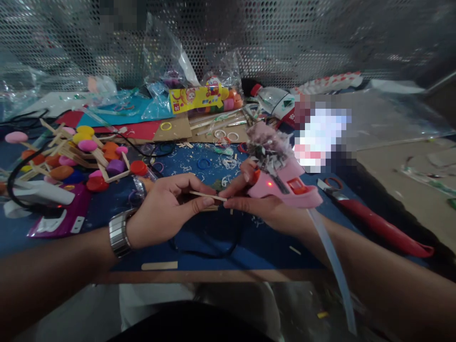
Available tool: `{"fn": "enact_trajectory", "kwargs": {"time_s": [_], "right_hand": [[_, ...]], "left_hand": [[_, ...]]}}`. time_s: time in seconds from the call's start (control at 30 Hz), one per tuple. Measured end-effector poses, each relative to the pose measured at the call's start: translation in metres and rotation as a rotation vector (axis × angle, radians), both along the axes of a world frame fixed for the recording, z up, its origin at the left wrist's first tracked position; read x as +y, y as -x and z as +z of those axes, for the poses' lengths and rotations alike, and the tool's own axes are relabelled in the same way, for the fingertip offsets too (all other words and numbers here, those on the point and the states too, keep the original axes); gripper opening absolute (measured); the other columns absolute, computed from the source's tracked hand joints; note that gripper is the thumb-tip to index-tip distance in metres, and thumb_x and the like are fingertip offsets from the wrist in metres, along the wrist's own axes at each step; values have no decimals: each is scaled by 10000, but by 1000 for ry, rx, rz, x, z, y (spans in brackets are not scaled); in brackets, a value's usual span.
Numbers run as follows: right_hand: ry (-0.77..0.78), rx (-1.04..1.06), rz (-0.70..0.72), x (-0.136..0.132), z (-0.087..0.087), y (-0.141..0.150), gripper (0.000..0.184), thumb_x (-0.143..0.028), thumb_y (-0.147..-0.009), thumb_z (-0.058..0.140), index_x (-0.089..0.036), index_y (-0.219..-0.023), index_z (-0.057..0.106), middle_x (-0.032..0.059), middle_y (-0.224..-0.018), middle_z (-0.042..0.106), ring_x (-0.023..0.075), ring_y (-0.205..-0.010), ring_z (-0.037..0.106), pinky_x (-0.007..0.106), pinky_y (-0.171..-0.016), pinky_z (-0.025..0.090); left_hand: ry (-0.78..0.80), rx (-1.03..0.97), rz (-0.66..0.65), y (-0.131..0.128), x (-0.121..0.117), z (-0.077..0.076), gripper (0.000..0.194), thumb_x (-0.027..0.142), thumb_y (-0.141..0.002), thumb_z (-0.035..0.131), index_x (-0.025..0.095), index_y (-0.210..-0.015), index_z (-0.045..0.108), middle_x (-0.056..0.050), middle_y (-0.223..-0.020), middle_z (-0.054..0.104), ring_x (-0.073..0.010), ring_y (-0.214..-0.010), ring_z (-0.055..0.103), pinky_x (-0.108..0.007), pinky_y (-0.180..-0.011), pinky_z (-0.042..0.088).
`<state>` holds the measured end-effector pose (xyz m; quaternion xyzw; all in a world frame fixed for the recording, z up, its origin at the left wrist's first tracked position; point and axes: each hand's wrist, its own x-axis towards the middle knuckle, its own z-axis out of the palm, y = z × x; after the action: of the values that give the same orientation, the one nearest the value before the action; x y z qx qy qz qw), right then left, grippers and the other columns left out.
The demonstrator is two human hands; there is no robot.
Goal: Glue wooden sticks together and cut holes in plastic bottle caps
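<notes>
My left hand (pixel 167 209), with a metal watch on its wrist, pinches a thin wooden stick (pixel 206 195) over the blue mat (pixel 249 242). My right hand (pixel 260 202) grips a pink hot glue gun (pixel 285 185) whose small red light is on; its fingertips also touch the stick's right end. A clear glue rod (pixel 331 256) trails out of the gun's back toward me. A tuft of shredded grey material (pixel 267 142) sits just above the gun.
A wooden-stick frame with coloured bottle caps (pixel 81 156) lies at the left. Red-handled scissors (pixel 377 223) lie at the right. Cardboard, plastic bags, rubber rings and a bottle (pixel 274 97) crowd the back. A loose flat stick (pixel 159 265) rests near the front edge.
</notes>
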<state>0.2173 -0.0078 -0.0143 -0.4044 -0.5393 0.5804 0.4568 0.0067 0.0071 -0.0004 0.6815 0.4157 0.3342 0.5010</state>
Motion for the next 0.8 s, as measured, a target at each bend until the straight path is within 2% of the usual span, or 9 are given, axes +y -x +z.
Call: {"fn": "enact_trajectory", "kwargs": {"time_s": [0.2, 0.37, 0.5, 0.67, 0.8], "right_hand": [[30, 14, -58, 1, 0, 2, 528, -244, -596, 928, -287, -801, 443, -72, -689, 702, 184, -653, 675, 351, -654, 552], [28, 94, 0, 2, 3, 3, 547, -204, -620, 913, -273, -802, 402, -86, -694, 694, 140, -630, 648, 291, -616, 520], [-25, 84, -42, 2, 5, 1, 517, -175, -653, 884, -276, -804, 400, -98, -679, 672, 130, -615, 630, 285, -599, 510], [-43, -8, -95, 2, 8, -3, 429, -237, -728, 849, -276, -797, 428, -52, -792, 742, 185, -802, 723, 379, -802, 578], [4, -35, -27, 1, 7, -3, 443, -317, -724, 869, -267, -807, 436, -2, -951, 796, 204, -859, 740, 393, -793, 588]], "left_hand": [[7, 5, 5, -1, -1, -1, 159, 305, -822, 768, 160, -801, 707, -56, -814, 785, -160, -713, 718, -239, -638, 592], [-18, 6, 13, -1, 0, -1, 134, 288, -822, 767, 160, -811, 729, -46, -800, 779, -156, -724, 720, -230, -650, 592], [-14, 15, 29, -1, 1, 0, 153, 296, -819, 773, 154, -808, 720, -51, -806, 784, -156, -713, 727, -229, -642, 596], [38, -1, 28, 0, 1, 2, 194, 333, -817, 787, 153, -843, 719, -62, -808, 789, -173, -723, 748, -241, -648, 611], [21, 8, 29, 0, 1, 1, 170, 314, -815, 783, 160, -827, 713, -52, -805, 784, -162, -706, 735, -231, -628, 597]]}}
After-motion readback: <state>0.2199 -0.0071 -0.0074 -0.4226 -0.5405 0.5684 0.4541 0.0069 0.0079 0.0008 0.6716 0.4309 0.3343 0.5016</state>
